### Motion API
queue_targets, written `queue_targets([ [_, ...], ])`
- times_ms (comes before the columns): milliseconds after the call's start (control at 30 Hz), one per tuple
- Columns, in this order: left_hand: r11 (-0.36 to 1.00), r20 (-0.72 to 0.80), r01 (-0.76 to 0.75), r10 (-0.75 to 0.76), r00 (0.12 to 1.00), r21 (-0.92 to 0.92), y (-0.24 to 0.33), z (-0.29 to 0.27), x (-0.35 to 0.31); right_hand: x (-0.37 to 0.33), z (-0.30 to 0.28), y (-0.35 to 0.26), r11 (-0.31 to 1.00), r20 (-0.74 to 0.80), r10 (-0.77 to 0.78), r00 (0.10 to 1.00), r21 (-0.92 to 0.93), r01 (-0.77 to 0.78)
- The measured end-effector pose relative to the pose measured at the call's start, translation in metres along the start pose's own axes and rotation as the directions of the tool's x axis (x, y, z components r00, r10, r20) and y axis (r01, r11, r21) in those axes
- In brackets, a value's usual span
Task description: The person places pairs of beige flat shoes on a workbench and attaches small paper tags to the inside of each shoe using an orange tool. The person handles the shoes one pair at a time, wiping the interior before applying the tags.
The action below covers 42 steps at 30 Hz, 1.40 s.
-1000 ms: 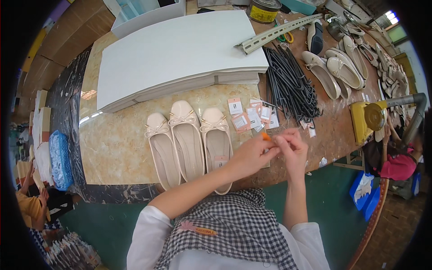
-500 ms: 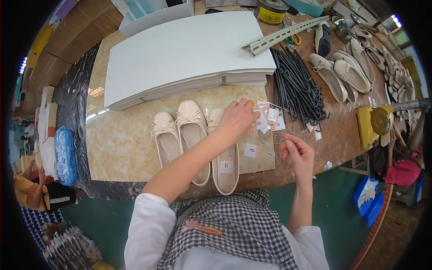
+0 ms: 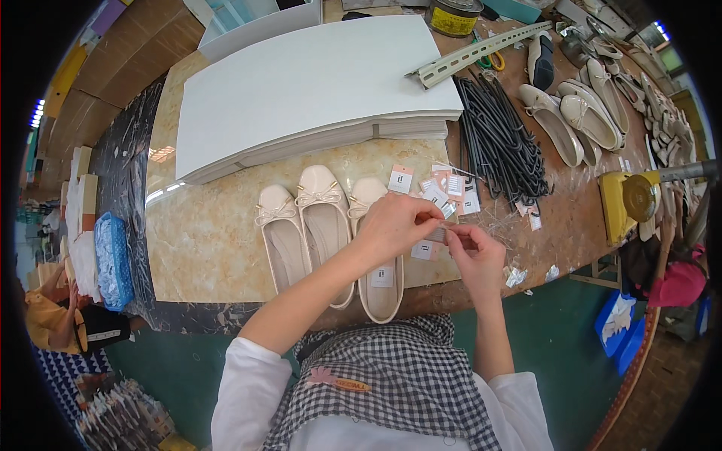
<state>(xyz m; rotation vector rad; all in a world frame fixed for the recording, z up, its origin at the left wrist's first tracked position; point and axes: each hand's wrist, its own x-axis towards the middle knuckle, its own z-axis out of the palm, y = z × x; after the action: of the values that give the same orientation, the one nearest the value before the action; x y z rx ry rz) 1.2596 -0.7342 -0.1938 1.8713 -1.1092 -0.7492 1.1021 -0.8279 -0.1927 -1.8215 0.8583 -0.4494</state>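
Note:
My left hand point(image 3: 402, 225) and my right hand point(image 3: 477, 255) meet over the table's front part, each closed in a pinch. Between their fingertips is a small greyish flat piece point(image 3: 435, 234), seemingly a tag, partly covered by the fingers. What my right fingertips pinch is too small to make out. Left of the hands stand three cream ballet flats with bows: a left one point(image 3: 283, 244), a middle one point(image 3: 329, 248) and a right one, partly behind my left forearm. A paper tag point(image 3: 382, 276) lies in the right flat. Beyond my hands are loose paper tags point(image 3: 453, 185).
A tall stack of white sheets point(image 3: 316, 83) fills the far middle. Black hooked rods point(image 3: 500, 143), a slotted metal rail point(image 3: 481, 54) and more cream flats point(image 3: 553, 124) lie to the right. A yellow metal device point(image 3: 618, 210) stands at the right edge; a blue basket point(image 3: 111, 259) is left.
My left hand has come back from the tag pile toward me and met my right hand, which moved slightly left. A tag lies uncovered at the pile's left side.

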Motion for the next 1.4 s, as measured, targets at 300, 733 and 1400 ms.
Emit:
queue_targets([
  [300,0.999,-0.057,0.023,-0.025,0.998,-0.041,0.012,-0.003,-0.028,-0.005,0.005,-0.009,0.996,0.012,-0.078,0.997,-0.050,0.079],
  [733,0.896,-0.344,-0.237,0.372,0.862,0.375,0.004,-0.024,-0.104,-0.013,0.014,-0.048,0.975,0.349,-0.188,0.918,0.180,0.131],
  [1400,0.869,-0.466,0.158,0.092,0.880,0.470,-0.047,-0.071,-0.146,0.016,0.116,-0.075,0.936,0.627,-0.282,0.727,0.014,0.351],
])
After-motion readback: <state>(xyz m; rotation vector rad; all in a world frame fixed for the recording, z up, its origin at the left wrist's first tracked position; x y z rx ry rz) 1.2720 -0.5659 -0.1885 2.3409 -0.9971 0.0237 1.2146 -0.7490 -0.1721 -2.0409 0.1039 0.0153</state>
